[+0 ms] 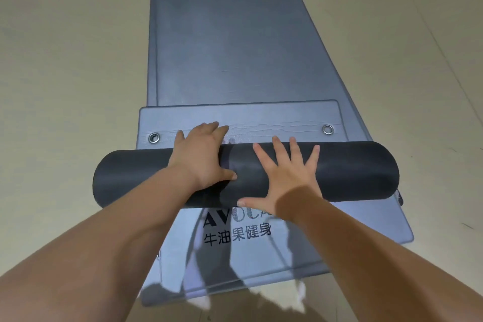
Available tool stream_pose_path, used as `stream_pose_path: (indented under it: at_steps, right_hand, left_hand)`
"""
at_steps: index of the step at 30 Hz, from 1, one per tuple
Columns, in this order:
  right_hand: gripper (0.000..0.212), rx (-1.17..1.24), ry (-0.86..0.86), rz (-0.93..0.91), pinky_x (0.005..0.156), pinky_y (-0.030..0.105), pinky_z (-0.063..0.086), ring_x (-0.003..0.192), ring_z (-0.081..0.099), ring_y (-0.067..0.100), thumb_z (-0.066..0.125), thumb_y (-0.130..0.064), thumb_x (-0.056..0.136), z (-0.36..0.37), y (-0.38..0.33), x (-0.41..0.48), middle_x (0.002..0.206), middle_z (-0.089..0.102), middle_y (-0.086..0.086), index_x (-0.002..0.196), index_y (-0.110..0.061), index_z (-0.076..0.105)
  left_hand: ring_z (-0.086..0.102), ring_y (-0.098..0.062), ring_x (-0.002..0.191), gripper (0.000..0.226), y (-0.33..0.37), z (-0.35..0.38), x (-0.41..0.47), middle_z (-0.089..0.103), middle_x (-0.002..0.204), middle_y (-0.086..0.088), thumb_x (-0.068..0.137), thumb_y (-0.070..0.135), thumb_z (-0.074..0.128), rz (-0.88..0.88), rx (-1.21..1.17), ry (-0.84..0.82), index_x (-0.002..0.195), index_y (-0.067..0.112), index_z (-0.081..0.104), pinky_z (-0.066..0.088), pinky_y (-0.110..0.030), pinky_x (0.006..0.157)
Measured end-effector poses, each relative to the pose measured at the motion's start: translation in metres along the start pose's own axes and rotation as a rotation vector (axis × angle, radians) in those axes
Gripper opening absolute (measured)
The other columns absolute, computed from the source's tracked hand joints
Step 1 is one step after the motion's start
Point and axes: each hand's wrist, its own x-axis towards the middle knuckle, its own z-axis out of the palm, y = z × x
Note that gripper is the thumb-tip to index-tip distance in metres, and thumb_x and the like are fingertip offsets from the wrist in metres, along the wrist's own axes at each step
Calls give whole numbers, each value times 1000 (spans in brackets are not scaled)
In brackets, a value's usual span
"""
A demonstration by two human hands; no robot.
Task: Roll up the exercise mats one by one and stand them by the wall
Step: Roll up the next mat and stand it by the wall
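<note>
Mat roll [352, 170] lies crosswise on flat grey mat [235, 34], long axis L-R. Neither grip clasps: left hand [201, 157] draped over roll's top, right hand [285, 180] flat, fingers spread. Unrolled eyelet flap [274, 120] just beyond roll.

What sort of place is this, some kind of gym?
Likely a gym or fitness studio: grey exercise mats lie on a plain beige floor, the near one carries a printed fitness logo, and a dark rolled mat lies across them.
</note>
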Motion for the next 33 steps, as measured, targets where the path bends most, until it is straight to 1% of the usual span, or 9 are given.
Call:
stream_pose_path:
  at_steps: [5, 8, 12, 17, 19, 22, 25, 29, 33]
  right_hand:
    - [107, 66, 60, -15, 117, 77, -9, 158, -16, 44, 0, -102, 74, -17, 7, 24, 175, -16, 7, 162, -45, -17]
    - [95, 58, 93, -23, 118, 75, -10, 158, -19, 42, -8, -94, 81, -21, 10, 36, 175, -17, 7, 162, -45, -17]
    - [82, 62, 152, -54, 119, 74, -11, 158, -24, 38, -9, -82, 89, -23, 14, 42, 174, -19, 7, 160, -45, -21]
    - [72, 103, 470, -16, 121, 75, -2, 160, 5, 46, 20, -72, 103, 7, 9, 17, 174, 11, 17, 165, -37, 16]
    - [82, 69, 475, -5, 120, 77, 3, 159, 5, 47, 44, -72, 98, 24, 14, 13, 174, 10, 18, 166, -35, 17]
    - [141, -24, 201, 31, 117, 81, 1, 156, -21, 48, 72, -82, 72, 16, 24, 29, 171, -26, 17, 159, -34, -28]
    - [165, -111, 9, 56, 116, 78, -10, 149, -37, 48, 81, -81, 60, -7, 27, 52, 159, -49, 15, 139, -32, -55]
    - [168, -37, -24, 44, 117, 79, -8, 152, -33, 45, 89, -73, 52, -31, 36, 85, 165, -39, 12, 151, -36, -42]
    - [169, 16, -83, 11, 118, 78, -9, 155, -27, 43, 90, -76, 44, -52, 46, 115, 171, -28, 10, 158, -39, -29]
  left_hand:
    - [21, -33, 153, 69, 13, 45, -35, 28, 166, -7, 97, 47, 48, 107, 59, 438, 155, 12, 36, 10, -70, 117]
    - [9, -32, 156, 70, 28, 79, -50, 14, 170, -5, 101, 49, 29, 61, -8, 328, 161, 13, 25, 10, -70, 118]
    - [-34, -26, 150, 82, 28, 85, -41, -31, 165, -1, 99, 67, 8, -3, 41, 125, 157, 19, -22, -13, -68, 117]
    - [-27, -24, 153, 81, 20, 54, 6, -22, 169, 1, 99, 67, 9, -12, 14, 126, 161, 21, -16, -13, -66, 119]
    - [-20, -24, 155, 81, 16, 44, 26, -15, 170, 1, 98, 68, 8, -16, 33, 99, 162, 22, -13, -9, -66, 120]
    - [-13, -24, 157, 81, 13, 28, 54, -6, 171, 2, 98, 69, 8, -31, 22, 63, 163, 23, -8, -5, -66, 121]
    - [-10, -24, 157, 79, 13, 20, 73, -1, 172, 2, 99, 66, 9, -59, 16, 59, 163, 23, -7, -4, -66, 121]
    - [3, -32, 157, 84, 14, 31, 66, 14, 169, -12, 97, 63, 9, 91, 211, 254, 162, 11, 0, 4, -69, 119]
    - [-17, -38, 154, 118, 17, 41, 58, -18, 167, -17, 82, 73, 48, 98, 217, 95, 159, 12, -17, 0, -75, 115]
